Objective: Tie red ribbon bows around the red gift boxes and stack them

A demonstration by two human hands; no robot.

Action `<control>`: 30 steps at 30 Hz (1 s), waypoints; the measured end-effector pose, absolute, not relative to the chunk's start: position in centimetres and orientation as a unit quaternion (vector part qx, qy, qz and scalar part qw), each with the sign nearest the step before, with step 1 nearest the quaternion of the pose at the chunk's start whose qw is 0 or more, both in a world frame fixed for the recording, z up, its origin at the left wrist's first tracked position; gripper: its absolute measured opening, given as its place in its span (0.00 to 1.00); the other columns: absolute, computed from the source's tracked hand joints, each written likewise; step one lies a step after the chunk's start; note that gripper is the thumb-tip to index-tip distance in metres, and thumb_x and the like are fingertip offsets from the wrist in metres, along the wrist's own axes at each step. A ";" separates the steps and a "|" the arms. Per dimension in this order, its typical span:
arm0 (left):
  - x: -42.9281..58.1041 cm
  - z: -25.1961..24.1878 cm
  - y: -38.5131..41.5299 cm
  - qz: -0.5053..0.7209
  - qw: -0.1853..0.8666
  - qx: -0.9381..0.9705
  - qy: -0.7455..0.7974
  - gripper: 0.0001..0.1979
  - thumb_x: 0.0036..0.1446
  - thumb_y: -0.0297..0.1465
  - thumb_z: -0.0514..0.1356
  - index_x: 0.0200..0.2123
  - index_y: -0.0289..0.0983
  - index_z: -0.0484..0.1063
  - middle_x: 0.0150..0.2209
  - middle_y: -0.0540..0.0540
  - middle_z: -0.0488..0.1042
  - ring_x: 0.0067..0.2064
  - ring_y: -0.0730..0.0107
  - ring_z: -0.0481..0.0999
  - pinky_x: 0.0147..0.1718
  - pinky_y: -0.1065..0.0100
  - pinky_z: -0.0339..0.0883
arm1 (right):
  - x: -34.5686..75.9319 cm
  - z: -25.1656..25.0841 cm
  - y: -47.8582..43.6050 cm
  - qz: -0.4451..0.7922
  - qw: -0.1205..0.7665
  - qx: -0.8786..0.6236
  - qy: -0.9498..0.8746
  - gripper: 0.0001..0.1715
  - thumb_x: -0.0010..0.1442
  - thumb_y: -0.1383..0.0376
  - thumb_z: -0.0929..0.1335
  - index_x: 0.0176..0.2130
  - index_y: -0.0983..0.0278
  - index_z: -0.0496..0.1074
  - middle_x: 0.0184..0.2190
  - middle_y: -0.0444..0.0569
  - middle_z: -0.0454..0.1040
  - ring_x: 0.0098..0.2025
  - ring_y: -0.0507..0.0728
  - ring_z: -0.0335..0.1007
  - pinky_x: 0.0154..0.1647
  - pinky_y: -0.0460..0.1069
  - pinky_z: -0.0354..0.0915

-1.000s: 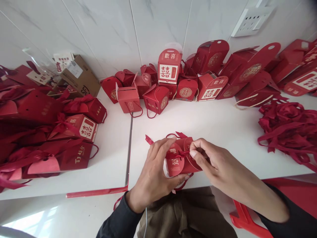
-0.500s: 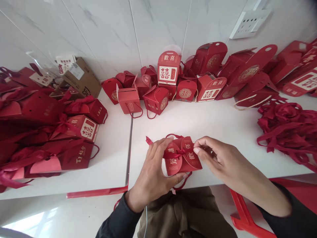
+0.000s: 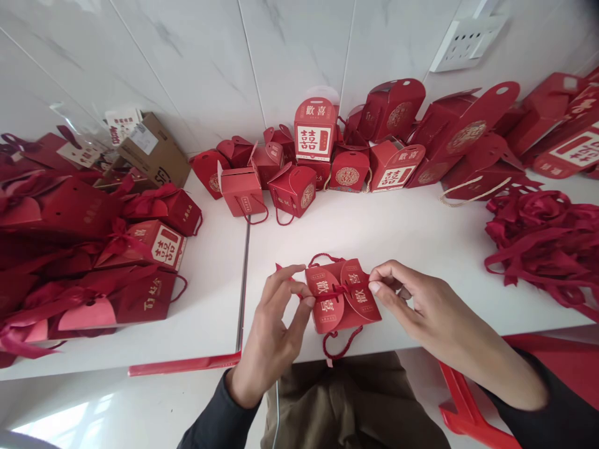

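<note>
Red ribbon [image 3: 361, 286] runs long from side to side over the little box [image 3: 349, 319] on the bench [image 3: 374, 231]; your left hand [image 3: 271, 327] has a narrow grip, pinching it by the box's left edge; your right hand [image 3: 416, 302] pinches it by the right edge; the knot [image 3: 342, 290] sits between, about as near to each; the flaps [image 3: 328, 315] say 歡喜; an upright box [image 3: 314, 130] behind shows 囍; the brown carton [image 3: 163, 140] seems to say SF.

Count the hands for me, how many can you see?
2: the left hand pinches the ribbon on the left of the red box, and the right hand pinches it on the right. No others show.
</note>
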State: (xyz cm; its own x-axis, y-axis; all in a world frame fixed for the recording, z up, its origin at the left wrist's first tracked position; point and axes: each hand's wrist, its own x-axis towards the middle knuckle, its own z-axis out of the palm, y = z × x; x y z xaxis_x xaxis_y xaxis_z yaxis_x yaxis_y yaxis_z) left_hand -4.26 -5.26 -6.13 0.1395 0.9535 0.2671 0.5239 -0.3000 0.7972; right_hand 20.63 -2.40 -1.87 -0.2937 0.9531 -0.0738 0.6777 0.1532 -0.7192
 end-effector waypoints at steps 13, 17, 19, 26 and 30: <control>-4.5 -7.7 -7.2 0.326 0.456 0.461 0.688 0.31 0.71 0.53 0.44 0.32 0.40 0.77 0.28 0.45 0.75 0.31 0.62 0.71 0.35 0.60 0.68 | 21.4 -4.1 -1.4 0.502 0.220 -0.549 -0.631 0.31 0.75 0.43 0.57 0.61 0.58 0.70 0.53 0.54 0.80 0.54 0.65 0.78 0.59 0.62 0.71; -3.9 -7.8 -5.5 0.431 0.519 0.396 0.624 0.26 0.68 0.53 0.52 0.49 0.41 0.80 0.52 0.40 0.80 0.49 0.57 0.78 0.47 0.57 0.72 | 21.2 -3.9 -0.5 0.587 0.279 -0.523 -0.551 0.32 0.75 0.44 0.58 0.62 0.58 0.73 0.62 0.53 0.75 0.64 0.64 0.71 0.66 0.62 0.66; -3.6 -7.0 -3.8 0.500 0.515 0.377 0.585 0.23 0.67 0.51 0.57 0.52 0.41 0.79 0.59 0.41 0.76 0.57 0.55 0.76 0.54 0.57 0.70 | 21.0 -3.5 -0.1 0.547 0.307 -0.541 -0.561 0.32 0.74 0.44 0.59 0.63 0.58 0.72 0.66 0.52 0.70 0.68 0.65 0.64 0.69 0.63 0.62; -2.0 -1.1 1.9 0.579 0.447 0.482 0.482 0.15 0.69 0.42 0.59 0.47 0.40 0.78 0.41 0.45 0.81 0.48 0.63 0.78 0.57 0.58 0.66 | 18.7 -0.8 1.1 0.249 0.364 -0.483 -0.756 0.34 0.75 0.51 0.60 0.73 0.58 0.56 0.73 0.52 0.59 0.74 0.64 0.53 0.73 0.64 0.55; -0.6 2.0 3.3 0.577 0.375 0.570 0.449 0.16 0.71 0.40 0.55 0.36 0.38 0.77 0.34 0.47 0.79 0.41 0.66 0.78 0.49 0.63 0.69 | 17.4 -0.1 1.9 0.136 0.364 -0.423 -0.818 0.36 0.77 0.58 0.60 0.76 0.53 0.44 0.75 0.46 0.54 0.76 0.61 0.45 0.73 0.63 0.56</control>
